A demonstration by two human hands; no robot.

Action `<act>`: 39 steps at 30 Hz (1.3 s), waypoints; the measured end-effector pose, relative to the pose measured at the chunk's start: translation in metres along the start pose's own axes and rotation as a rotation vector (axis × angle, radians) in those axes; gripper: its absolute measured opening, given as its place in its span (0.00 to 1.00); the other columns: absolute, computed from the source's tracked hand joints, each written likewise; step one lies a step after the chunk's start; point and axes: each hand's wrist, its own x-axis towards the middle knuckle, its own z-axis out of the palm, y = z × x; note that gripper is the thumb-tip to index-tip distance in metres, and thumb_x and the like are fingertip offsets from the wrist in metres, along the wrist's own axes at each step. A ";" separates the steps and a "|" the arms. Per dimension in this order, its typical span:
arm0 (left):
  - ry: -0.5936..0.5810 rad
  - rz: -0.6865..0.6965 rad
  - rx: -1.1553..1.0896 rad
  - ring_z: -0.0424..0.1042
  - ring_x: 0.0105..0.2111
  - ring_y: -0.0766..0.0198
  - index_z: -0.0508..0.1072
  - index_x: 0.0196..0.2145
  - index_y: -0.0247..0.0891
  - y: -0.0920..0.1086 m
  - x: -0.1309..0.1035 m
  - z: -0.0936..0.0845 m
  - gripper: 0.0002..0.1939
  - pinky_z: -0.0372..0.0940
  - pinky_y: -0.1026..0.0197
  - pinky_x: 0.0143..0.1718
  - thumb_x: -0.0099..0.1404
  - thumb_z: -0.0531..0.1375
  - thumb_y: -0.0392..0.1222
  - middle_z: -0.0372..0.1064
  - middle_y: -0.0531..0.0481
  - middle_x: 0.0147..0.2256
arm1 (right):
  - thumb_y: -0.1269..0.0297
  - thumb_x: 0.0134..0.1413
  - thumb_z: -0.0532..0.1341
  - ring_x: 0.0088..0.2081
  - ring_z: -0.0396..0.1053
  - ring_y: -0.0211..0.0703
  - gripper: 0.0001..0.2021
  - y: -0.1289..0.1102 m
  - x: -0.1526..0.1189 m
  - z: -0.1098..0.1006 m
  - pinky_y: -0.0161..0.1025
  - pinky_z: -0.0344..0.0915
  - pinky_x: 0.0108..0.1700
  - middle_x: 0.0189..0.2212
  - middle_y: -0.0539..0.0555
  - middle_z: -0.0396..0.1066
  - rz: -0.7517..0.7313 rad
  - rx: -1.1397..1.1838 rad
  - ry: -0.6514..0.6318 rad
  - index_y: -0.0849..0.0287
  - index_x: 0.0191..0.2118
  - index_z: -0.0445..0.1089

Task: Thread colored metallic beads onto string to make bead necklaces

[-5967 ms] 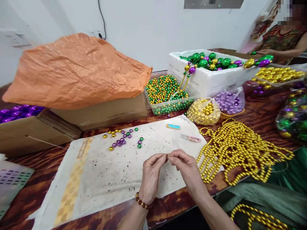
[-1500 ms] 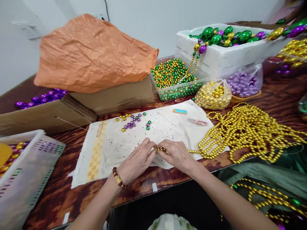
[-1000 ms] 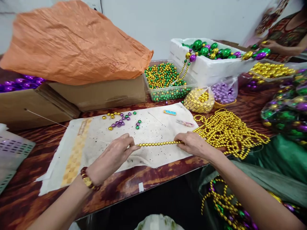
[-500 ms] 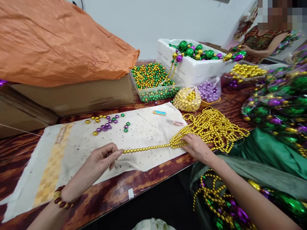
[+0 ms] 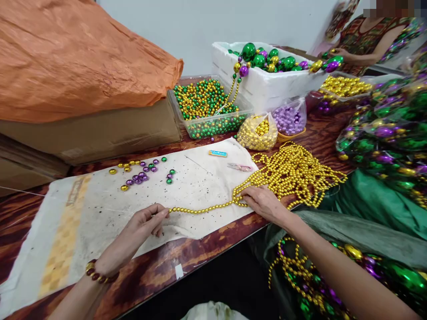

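A string of gold beads [image 5: 200, 210] runs across the white cloth [image 5: 187, 191], sagging a little. Its left end is pinched between the thumb and forefinger of my left hand [image 5: 148, 222]. At the other end, the fingers of my right hand [image 5: 262, 201] close on gold strands at the near left edge of a heap of gold bead strings [image 5: 293, 173]; the fingertips are partly hidden. Loose purple beads [image 5: 137, 178], gold beads [image 5: 124, 188] and green beads [image 5: 169, 181] lie farther back on the cloth. Thread snips [image 5: 239, 167], a lighter [image 5: 218, 153] and a needle [image 5: 196, 163] rest there too.
Behind the cloth stand a clear bin of small beads [image 5: 213, 129], bags of gold beads [image 5: 256, 133] and purple beads [image 5: 289, 118], and a white foam box [image 5: 267, 91]. Cardboard boxes [image 5: 133, 133] are at left. A co-worker [image 5: 363, 44] is at back right.
The view has shifted slightly, moving the table items left in the picture. The bead string, straighter before, now sags between my hands. Both hands keep their grip.
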 end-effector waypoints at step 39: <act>0.343 0.025 0.647 0.69 0.28 0.61 0.70 0.46 0.43 -0.021 0.026 0.013 0.20 0.60 0.62 0.30 0.64 0.53 0.57 0.72 0.53 0.30 | 0.61 0.65 0.52 0.36 0.68 0.40 0.11 0.008 0.006 -0.019 0.34 0.53 0.32 0.35 0.51 0.72 0.050 0.050 -0.169 0.55 0.39 0.72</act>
